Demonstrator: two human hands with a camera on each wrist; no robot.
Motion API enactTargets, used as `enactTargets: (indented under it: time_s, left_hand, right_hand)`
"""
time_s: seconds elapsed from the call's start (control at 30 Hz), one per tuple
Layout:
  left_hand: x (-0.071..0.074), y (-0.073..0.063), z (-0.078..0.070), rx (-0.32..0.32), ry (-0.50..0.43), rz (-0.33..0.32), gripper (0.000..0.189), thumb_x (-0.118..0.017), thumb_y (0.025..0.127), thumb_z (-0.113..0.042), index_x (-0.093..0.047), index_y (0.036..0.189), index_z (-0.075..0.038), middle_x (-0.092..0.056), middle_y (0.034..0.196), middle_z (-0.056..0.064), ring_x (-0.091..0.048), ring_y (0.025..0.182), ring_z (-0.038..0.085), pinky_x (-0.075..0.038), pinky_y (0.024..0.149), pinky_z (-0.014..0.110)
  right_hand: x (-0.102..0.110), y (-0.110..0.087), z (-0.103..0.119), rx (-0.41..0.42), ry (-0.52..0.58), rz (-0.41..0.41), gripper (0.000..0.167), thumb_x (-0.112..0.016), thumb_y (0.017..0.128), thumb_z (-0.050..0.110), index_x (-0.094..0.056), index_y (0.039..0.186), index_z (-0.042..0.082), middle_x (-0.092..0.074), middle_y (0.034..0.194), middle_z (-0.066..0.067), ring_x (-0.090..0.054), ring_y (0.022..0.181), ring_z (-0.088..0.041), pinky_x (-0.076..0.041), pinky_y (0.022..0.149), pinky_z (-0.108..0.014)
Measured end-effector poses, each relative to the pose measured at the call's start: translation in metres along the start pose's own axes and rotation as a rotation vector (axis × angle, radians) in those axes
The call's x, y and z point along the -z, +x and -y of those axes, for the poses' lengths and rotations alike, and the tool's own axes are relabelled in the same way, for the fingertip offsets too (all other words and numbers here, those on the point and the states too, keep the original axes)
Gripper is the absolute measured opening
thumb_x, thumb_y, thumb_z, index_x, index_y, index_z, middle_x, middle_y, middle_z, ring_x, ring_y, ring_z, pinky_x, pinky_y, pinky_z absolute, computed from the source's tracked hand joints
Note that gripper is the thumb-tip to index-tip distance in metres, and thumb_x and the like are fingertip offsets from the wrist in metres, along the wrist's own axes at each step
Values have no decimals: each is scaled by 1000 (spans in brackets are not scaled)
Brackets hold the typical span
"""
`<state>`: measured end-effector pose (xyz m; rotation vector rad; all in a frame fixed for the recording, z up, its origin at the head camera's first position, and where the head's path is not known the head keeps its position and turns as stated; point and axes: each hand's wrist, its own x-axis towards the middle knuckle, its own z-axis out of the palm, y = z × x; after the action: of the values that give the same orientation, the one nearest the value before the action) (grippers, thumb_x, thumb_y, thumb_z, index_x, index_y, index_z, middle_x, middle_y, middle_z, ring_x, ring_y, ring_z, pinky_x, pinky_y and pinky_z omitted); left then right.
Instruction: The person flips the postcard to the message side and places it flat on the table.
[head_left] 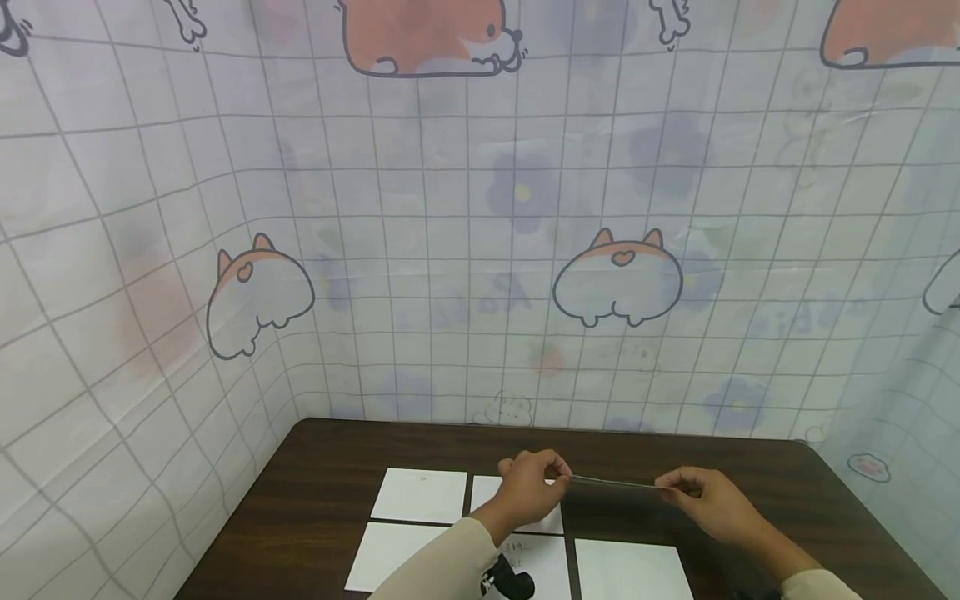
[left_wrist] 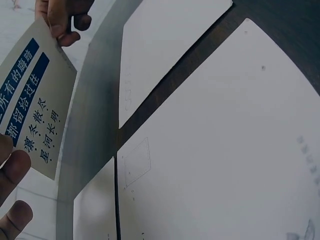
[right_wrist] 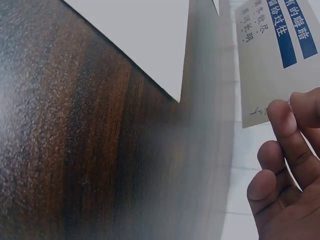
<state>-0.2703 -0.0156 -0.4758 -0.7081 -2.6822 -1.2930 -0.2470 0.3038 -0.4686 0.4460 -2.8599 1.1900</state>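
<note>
A thin cream card [head_left: 613,482] is stretched between the two hands above the table and shows nearly edge-on in the head view. Blue bands with white Chinese characters, plus dark characters, cover the card [left_wrist: 55,87] in the left wrist view. My left hand [head_left: 528,487] pinches its left end between thumb and fingers. At the opposite end, my right hand [head_left: 712,504] pinches the card [right_wrist: 267,80] near a corner that bears small handwriting. The left hand's fingers [left_wrist: 15,172] are only partly visible in its wrist view.
Several white cards lie in rows on the dark wooden table [head_left: 247,508], among them a back-left card [head_left: 420,496] and a front-right card [head_left: 633,571]. A faint diamond outline marks one card [left_wrist: 215,150]. Behind the table hangs a gridded curtain [head_left: 465,350] with cartoon dogs.
</note>
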Motion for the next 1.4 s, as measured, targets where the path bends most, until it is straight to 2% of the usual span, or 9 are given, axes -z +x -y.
enactTargets:
  time_s: [0.2,0.3,0.43,0.6,0.7,0.8,0.97,1.2,1.4]
  left_hand:
    - [-1,0,2,5,17,-5,5,-66,98,-22,-70,96,-23,-71,98,-17,-54,103,12,-19,93,54]
    - [-2,0,4,12,20,-1,9,-63,98,-21,-71,96,-24,-70,98,-18,-54,104,11,-18,94,53]
    - [-3,1,5,23,6,3,12,-59,101,-26,-71,97,-26,-68,99,-19,-52,102,9,-19,94,53]
    - [-5,0,6,16,-6,12,15,-59,103,-31,-71,96,-27,-68,99,-21,-51,102,9,-20,92,53]
    - [-5,0,6,8,-9,22,13,-62,102,-30,-72,93,-28,-67,96,-24,-51,102,9,-19,91,53]
    - [-5,-1,7,5,-9,33,12,-66,100,-30,-72,91,-29,-65,95,-25,-51,102,8,-19,90,53]
    - [-7,0,10,16,12,58,9,-70,97,-32,-73,88,-30,-65,94,-26,-51,102,7,-18,91,54]
    - [-9,-1,12,-8,38,74,2,-75,92,-29,-75,92,-27,-63,85,-28,-50,103,7,-19,91,54]
    - [-10,-4,11,-24,82,83,4,-77,89,-27,-79,92,-26,-67,86,-25,-49,103,9,-20,92,54]
  right_hand:
    - [1,-1,-1,33,4,11,17,-65,100,10,-74,115,10,-72,117,-8,-68,99,-22,-55,76,-32]
    - [1,-1,-2,30,1,10,18,-63,102,10,-74,116,11,-71,119,-8,-68,101,-22,-56,80,-36]
    - [1,-2,-4,6,13,10,20,-59,104,13,-74,117,12,-70,123,-10,-66,107,-27,-54,89,-48]
    - [0,-2,-6,-25,15,4,22,-60,105,24,-75,117,14,-69,125,-11,-65,112,-31,-49,94,-58]
    - [0,-2,-7,-16,12,9,24,-63,104,29,-74,117,14,-69,125,-11,-66,109,-29,-52,92,-54]
    - [-1,-2,-8,-2,5,19,24,-66,101,28,-73,118,13,-70,123,-10,-67,103,-24,-55,85,-43]
    - [-4,-2,-10,1,0,32,24,-70,98,25,-73,117,11,-72,114,-6,-66,95,-20,-54,75,-30]
    - [-7,-4,-11,39,-10,44,24,-72,97,21,-72,116,9,-71,108,-2,-63,90,-13,-53,72,-28]
    - [-10,-5,-15,60,-22,52,25,-74,94,19,-72,116,8,-70,101,2,-62,90,-10,-52,72,-28]
